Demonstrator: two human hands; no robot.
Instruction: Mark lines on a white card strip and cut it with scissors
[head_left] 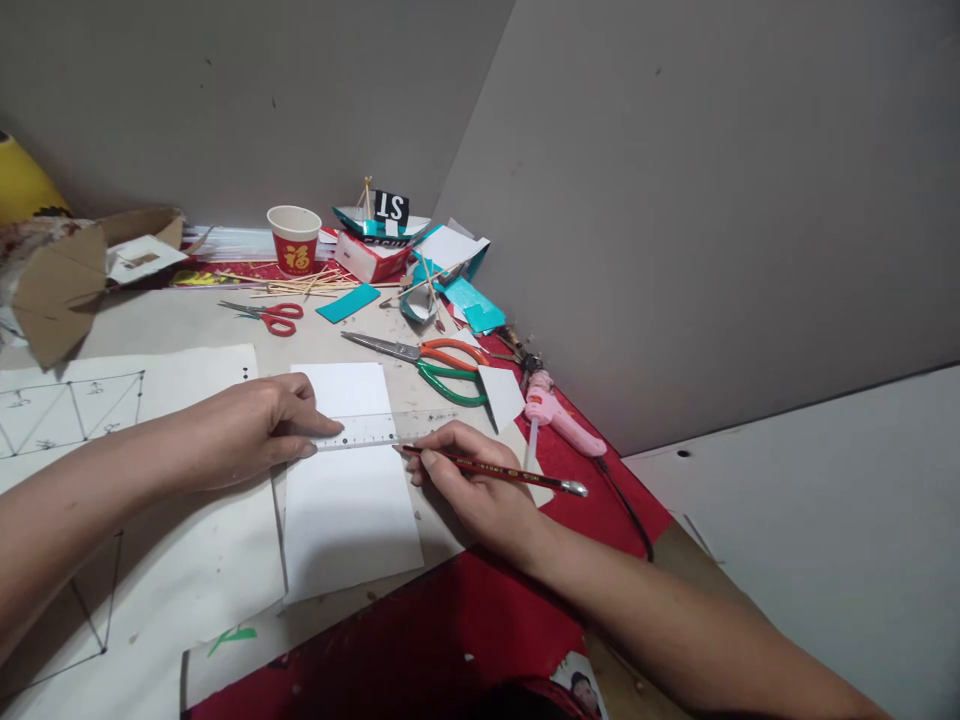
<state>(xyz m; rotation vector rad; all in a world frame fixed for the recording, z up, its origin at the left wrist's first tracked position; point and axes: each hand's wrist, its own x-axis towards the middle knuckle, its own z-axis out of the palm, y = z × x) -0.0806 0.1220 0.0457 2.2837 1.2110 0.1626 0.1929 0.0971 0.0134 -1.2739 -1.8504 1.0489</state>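
Observation:
A white sheet of paper lies on the table, with a clear plastic ruler across it. My left hand pins the ruler down near its left end, index finger on top and thumb at its lower edge. In my right hand is a dark red pencil, gripped between thumb and fingers. Its tip meets the paper near the right edge, just below the ruler. Beneath my left forearm spreads a larger sheet with drawn triangles.
Behind the paper lie large scissors, small red scissors and a teal strip. A red paper cup, wooden sticks and a model boat stand farther back. A pink glue gun rests at right, by the wall.

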